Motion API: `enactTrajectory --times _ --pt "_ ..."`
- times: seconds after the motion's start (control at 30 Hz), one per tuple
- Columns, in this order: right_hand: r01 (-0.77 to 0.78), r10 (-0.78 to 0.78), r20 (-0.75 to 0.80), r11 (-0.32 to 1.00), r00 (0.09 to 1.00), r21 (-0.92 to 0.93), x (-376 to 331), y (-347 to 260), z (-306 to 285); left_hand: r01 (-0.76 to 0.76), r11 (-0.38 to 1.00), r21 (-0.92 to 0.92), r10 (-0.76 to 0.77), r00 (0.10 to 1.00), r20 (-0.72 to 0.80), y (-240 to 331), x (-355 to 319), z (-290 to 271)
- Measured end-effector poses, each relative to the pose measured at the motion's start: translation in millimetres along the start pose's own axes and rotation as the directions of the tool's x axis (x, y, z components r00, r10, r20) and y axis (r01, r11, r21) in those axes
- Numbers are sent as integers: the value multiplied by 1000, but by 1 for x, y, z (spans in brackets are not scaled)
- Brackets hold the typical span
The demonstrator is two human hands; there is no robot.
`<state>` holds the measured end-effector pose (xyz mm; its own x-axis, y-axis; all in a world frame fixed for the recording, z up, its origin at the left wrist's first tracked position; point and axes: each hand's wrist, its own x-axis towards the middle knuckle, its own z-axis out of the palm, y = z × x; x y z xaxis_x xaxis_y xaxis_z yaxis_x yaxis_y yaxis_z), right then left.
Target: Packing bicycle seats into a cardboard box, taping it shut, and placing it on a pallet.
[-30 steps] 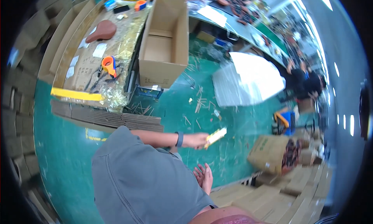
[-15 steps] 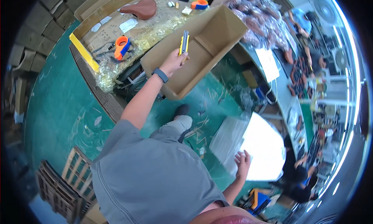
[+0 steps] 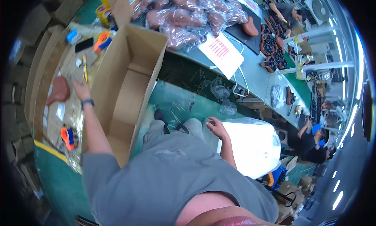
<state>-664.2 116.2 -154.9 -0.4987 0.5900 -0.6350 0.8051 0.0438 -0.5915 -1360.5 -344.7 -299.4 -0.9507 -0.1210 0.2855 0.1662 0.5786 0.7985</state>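
Observation:
My left hand [image 3: 81, 89], with a dark watch on its wrist, reaches over the cardboard-covered surface on the left. A yellow utility knife [image 3: 85, 67] lies just beyond its fingertips; whether they still touch it is hard to see. Close to that hand is a brown bicycle saddle [image 3: 59, 89]. Right of my left arm stands a long open cardboard box [image 3: 135, 81], with nothing visible inside. My right hand [image 3: 216, 128] hangs low with fingers loosely apart and holds nothing, beside a white plastic-wrapped stack [image 3: 250, 147].
Two orange-and-blue tape dispensers [image 3: 102, 41] and a black phone [image 3: 84, 45] lie on the left surface. Brown saddles in clear plastic [image 3: 192, 12] are heaped on the far bench, near a printed white sheet [image 3: 221, 54]. Scraps litter the green floor [image 3: 178, 98]. Other people work at right.
My view has turned right. My left hand has moved from over the box to the left surface, and the knife has gone from its grip to the surface. My right hand has shifted off the white stack.

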Motion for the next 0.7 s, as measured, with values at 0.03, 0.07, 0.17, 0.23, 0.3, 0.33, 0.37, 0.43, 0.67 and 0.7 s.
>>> enactTrajectory --times 0.03,0.07,0.17,0.23,0.3,0.33,0.37,0.43,0.67,0.7 --pt "-40 43 -60 998 997 51 27 16 -17 54 985 162 -90 972 218 129 -39 30" --pt "-29 31 -16 994 999 107 76 7 -31 -161 987 3 159 976 150 164 -67 30" --pt "26 -34 40 982 999 186 209 -34 -98 358 854 -377 -37 766 642 337 -183 77" --pt "18 -24 13 936 1000 353 290 -72 -148 619 748 -239 -157 515 843 387 -237 138" --pt "2 10 -42 960 999 278 377 -100 -208 752 649 -117 -216 329 919 413 -262 216" --pt "17 7 -78 952 997 305 418 -104 -237 816 568 -110 -266 309 913 425 -267 257" --pt "33 7 -118 942 993 334 457 -105 -268 869 483 -103 -313 282 907 440 -270 298" --pt "-61 141 -135 878 981 475 524 -107 -322 869 492 -59 -341 254 905 463 -268 360" --pt "18 443 -569 778 692 628 686 93 -465 545 838 22 -229 316 921 583 -252 488" --pt "104 458 -656 768 601 632 697 122 -489 518 856 7 -172 272 947 592 -261 524"
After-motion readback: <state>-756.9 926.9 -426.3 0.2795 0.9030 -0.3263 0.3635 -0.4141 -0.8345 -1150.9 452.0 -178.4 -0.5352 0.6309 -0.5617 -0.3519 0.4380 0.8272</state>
